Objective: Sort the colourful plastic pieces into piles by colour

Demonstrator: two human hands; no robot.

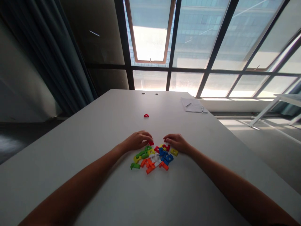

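Note:
A heap of small plastic blocks in several colours lies on the white table [105,188] between my hands. My left hand [138,140] is at the heap's far left, its curled fingertips closed on a red block [151,143]. At the far right, my right hand [178,142] pinches another small red block [165,140], mostly covered by the fingers. Near the right fingers lie a red block [167,147] and a yellow block [174,152]. Blue blocks [166,156], white blocks [155,157], orange blocks [148,163] and green blocks [141,153] fill the rest of the heap.
Farther back on the table sits a lone red block [146,115]. Papers [194,105] with a pen on them rest by the right far edge. Two round holes are near the back edge. Beyond stand windows, a dark curtain [54,53] and a white table [290,99].

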